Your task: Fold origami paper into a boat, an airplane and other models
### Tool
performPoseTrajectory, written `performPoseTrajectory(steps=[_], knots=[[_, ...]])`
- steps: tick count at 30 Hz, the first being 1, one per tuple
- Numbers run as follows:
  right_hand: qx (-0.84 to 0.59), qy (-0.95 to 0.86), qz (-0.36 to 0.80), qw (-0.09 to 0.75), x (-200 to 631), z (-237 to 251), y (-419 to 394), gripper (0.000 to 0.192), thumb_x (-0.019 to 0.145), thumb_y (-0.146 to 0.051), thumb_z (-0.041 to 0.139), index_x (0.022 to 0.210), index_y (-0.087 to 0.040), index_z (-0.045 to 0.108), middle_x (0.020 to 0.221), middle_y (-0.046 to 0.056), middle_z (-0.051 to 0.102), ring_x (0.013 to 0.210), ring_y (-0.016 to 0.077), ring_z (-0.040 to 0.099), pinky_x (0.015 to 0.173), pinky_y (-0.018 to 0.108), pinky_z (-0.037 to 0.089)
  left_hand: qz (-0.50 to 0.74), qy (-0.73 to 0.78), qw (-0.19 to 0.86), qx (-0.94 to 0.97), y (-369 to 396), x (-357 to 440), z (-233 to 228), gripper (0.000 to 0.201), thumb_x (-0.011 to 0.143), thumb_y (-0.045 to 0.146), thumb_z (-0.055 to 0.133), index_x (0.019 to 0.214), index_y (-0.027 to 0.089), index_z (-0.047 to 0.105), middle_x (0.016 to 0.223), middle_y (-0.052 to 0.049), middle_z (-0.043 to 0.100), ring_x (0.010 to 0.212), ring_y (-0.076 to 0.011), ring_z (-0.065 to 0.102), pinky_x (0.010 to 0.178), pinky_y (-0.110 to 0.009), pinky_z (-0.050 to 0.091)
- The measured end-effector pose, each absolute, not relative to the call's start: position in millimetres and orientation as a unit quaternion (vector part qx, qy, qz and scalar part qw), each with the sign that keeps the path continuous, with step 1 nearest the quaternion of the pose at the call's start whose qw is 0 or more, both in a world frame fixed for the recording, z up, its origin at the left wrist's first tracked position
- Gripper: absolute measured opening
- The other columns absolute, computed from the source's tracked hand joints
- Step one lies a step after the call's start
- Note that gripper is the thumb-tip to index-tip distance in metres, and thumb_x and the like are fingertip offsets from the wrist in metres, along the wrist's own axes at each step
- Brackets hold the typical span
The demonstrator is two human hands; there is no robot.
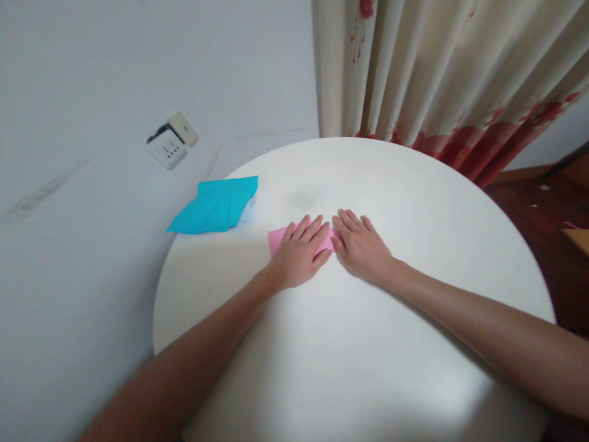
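Round white table [350, 344] against a pale wall; wall socket [172, 145] far left, floral curtain [442, 73] far right, dark floor to the right. Count: 1 pink paper [277, 238], 1 blue paper [215, 205], 2 hands. Left hand [299, 252] flat, fingers spread, pressing the pink paper at table centre. Right hand [361, 245] flat too, fingertips touching the paper's right edge. Blue paper lies far left, near the rim, untouched.
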State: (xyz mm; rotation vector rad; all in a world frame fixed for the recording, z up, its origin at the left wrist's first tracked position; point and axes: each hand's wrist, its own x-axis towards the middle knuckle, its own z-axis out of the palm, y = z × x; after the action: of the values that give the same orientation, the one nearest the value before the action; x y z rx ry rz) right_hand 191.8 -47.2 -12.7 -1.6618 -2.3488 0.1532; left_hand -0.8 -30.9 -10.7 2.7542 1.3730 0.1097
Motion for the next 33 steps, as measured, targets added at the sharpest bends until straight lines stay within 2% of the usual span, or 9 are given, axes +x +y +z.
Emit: performPoseTrajectory(steps=[7, 12, 17, 24, 33], knots=[[-0.564, -0.815, 0.053, 0.121, 192.1, -14.2, -47.7, 0.060, 0.105, -0.040, 0.029, 0.156, -0.007, 0.036, 0.164, 0.019, 0.029, 0.153, 0.0321, 0.023, 0.122, 0.056, 0.021, 0.034, 0.434, 0.038, 0.900, -32.3, 0.2, -8.6, 0.058, 0.105, 0.042, 0.030, 0.160, 0.023, 0.025, 0.168, -0.005, 0.021, 0.156, -0.0289, 0.013, 0.125, -0.056, 0.016], [-0.566, -0.814, 0.054, 0.120, 192.5, -13.6, -46.9, 0.059, 0.104, -0.038, 0.032, 0.155, -0.008, 0.037, 0.164, 0.019, 0.029, 0.153, 0.0322, 0.024, 0.122, 0.055, 0.021, 0.033, 0.449, 0.044, 0.892, -31.2, 1.2, -9.0, 0.060, 0.105, 0.043, 0.031, 0.160, 0.019, 0.024, 0.168, -0.007, 0.023, 0.156, -0.0275, 0.015, 0.125, -0.054, 0.017], [-0.567, -0.813, 0.055, 0.125, 192.2, -12.3, -47.5, 0.058, 0.104, -0.037, 0.034, 0.154, -0.007, 0.038, 0.164, 0.019, 0.030, 0.153, 0.0323, 0.024, 0.122, 0.055, 0.021, 0.030, 0.496, 0.043, 0.867, -30.4, 1.4, -8.6, 0.066, 0.103, 0.051, 0.037, 0.159, 0.017, 0.027, 0.168, -0.010, 0.021, 0.156, -0.0305, 0.017, 0.124, -0.058, 0.018], [-0.566, -0.813, 0.056, 0.123, 193.1, -12.9, -47.0, 0.058, 0.104, -0.037, 0.034, 0.154, -0.008, 0.039, 0.164, 0.019, 0.030, 0.153, 0.0320, 0.024, 0.122, 0.055, 0.022, 0.039, 0.518, 0.033, 0.854, -30.8, 0.5, -10.3, 0.072, 0.099, 0.061, 0.043, 0.158, 0.022, 0.031, 0.168, -0.010, 0.020, 0.155, -0.0359, 0.015, 0.123, -0.061, 0.019], [-0.564, -0.815, 0.048, 0.122, 194.2, -11.4, -47.7, 0.057, 0.104, -0.037, 0.035, 0.153, -0.008, 0.040, 0.163, 0.019, 0.032, 0.152, 0.0315, 0.026, 0.122, 0.054, 0.023, 0.026, 0.509, 0.024, 0.860, -33.7, 2.1, -8.5, 0.069, 0.101, 0.057, 0.039, 0.158, 0.020, 0.030, 0.168, -0.014, 0.017, 0.156, -0.0324, 0.015, 0.122, -0.062, 0.018]])
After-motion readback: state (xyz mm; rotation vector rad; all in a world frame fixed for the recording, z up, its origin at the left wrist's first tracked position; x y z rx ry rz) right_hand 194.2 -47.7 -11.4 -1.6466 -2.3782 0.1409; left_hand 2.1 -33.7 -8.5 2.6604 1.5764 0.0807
